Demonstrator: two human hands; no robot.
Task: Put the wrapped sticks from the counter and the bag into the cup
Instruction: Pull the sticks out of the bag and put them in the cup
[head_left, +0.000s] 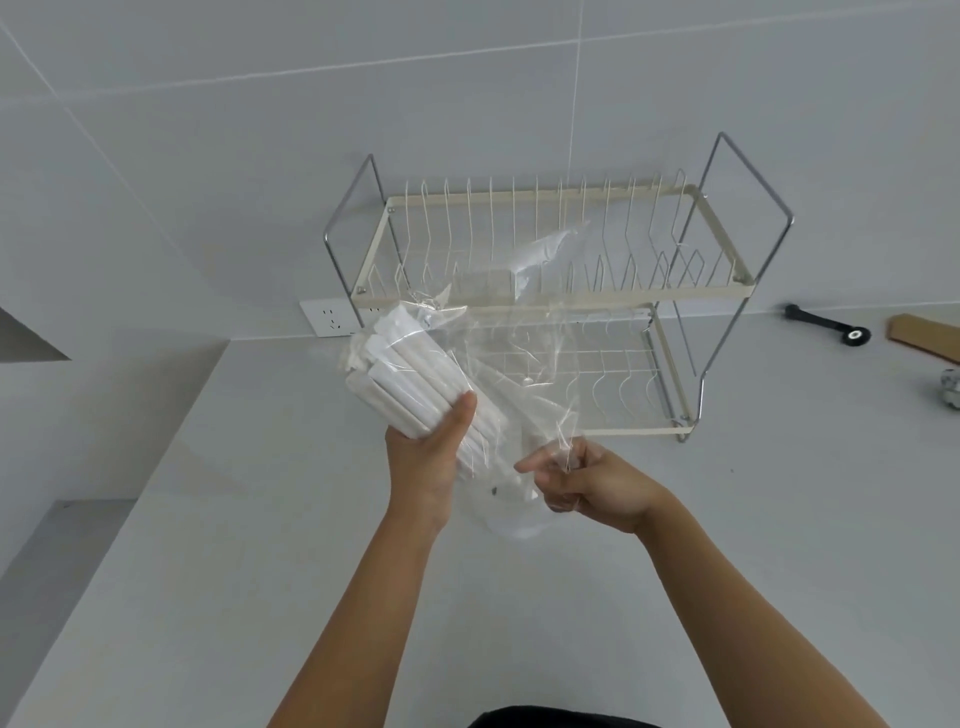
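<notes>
Gripping a bundle of white wrapped sticks (402, 376), left hand (434, 460); right hand (597, 491) fingers pinch clear bag (519, 332).

This is a home kitchen. A pale, plain table (208, 519) runs along a wall of large light tiles (208, 130) with thin grout lines. Against that wall stands a two-tier wire dish rack (519, 299), cream with chrome side frames, its upper tier lined with plate slots. A white wall socket (326, 318) sits just above the table beside the rack, partly behind its left frame.
</notes>
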